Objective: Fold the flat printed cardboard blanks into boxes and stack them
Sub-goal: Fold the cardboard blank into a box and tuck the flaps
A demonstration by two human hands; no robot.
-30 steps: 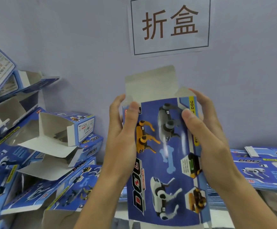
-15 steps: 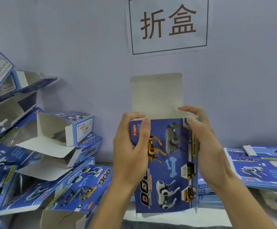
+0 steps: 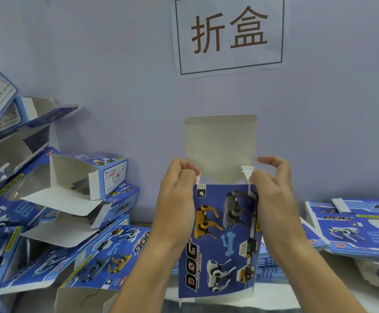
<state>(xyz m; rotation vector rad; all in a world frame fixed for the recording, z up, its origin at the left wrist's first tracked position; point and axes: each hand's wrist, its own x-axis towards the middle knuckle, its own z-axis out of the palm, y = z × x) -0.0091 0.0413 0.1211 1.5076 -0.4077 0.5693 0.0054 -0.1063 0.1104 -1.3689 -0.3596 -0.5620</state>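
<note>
Box (image 3: pixel 220 240) held centre, folded boxes (image 3: pixel 55 211) piled left, flat blanks (image 3: pixel 355 231) stacked right, sign (image 3: pixel 229 35) behind

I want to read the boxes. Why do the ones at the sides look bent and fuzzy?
Head view: the wide lens curves the edges, so the folded boxes lean and smear; the held box in the middle stays fairly sharp; lighting is even, without glare.

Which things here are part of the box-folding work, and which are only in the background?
Part of the job:
- blue printed cardboard box, held upright, top flap open
- left hand and right hand, pinching its small side flaps
- pile of folded blue boxes
- stack of flat blue blanks

Only lying about:
- white paper wall sign
</note>
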